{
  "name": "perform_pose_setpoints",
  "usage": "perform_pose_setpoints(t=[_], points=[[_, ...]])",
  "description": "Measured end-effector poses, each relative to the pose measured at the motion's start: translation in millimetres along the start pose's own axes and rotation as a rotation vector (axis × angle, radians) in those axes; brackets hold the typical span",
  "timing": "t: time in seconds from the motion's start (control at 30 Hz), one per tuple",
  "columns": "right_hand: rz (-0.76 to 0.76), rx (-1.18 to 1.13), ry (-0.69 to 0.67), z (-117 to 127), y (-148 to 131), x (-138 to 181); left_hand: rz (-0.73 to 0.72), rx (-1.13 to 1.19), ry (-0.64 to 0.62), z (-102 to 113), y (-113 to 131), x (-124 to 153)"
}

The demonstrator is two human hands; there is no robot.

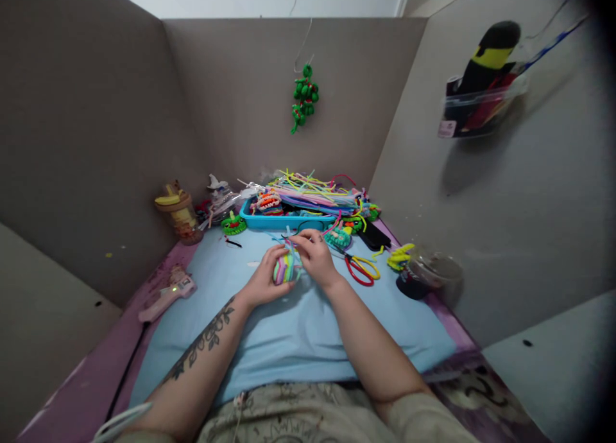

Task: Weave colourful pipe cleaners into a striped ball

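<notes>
My left hand [266, 277] is closed around a small rounded piece made of pastel pipe cleaners [285, 268], striped pink, green, yellow and purple. It is held just above the light blue mat [298, 327]. My right hand [315, 255] sits on the piece's right side, fingers pinched at its top where a thin strand sticks up. Both forearms reach in from the bottom of the view.
A blue tray [283, 221] piled with coloured pipe cleaners stands behind the hands. Red and yellow scissors [360, 268] lie to the right, near a dark bowl [426, 273]. A pink glue gun [166, 295] lies at left, a jar [180, 215] behind it. Grey panels enclose the desk.
</notes>
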State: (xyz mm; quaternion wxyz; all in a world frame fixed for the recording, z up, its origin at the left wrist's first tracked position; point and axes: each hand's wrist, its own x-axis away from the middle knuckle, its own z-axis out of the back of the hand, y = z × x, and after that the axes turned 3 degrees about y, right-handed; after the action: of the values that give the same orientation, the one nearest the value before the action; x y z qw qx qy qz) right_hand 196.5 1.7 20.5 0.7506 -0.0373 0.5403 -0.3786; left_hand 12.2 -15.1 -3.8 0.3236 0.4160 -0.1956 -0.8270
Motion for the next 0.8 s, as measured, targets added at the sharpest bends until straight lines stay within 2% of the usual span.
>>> perform_pose_setpoints(t=[0.13,0.3,0.43,0.53,0.63,0.8], points=[[0.02,-0.018,-0.032,-2,2,1,0.0,-0.019,-0.035,-1,1,0],[0.011,-0.046,0.018,0,-1,1,0.04,-0.081,0.039,-1,-5,0],[0.029,-0.103,-0.001,2,-8,2,0.066,-0.133,0.085,0,-10,0],[-0.012,-0.153,-0.029,1,-11,2,0.057,-0.142,0.089,1,-11,0],[-0.109,-0.216,-0.046,-3,-10,1,0.04,-0.136,0.096,2,-10,0],[-0.441,-0.42,-0.129,-12,-6,1,0.018,-0.156,0.075,3,-7,0]])
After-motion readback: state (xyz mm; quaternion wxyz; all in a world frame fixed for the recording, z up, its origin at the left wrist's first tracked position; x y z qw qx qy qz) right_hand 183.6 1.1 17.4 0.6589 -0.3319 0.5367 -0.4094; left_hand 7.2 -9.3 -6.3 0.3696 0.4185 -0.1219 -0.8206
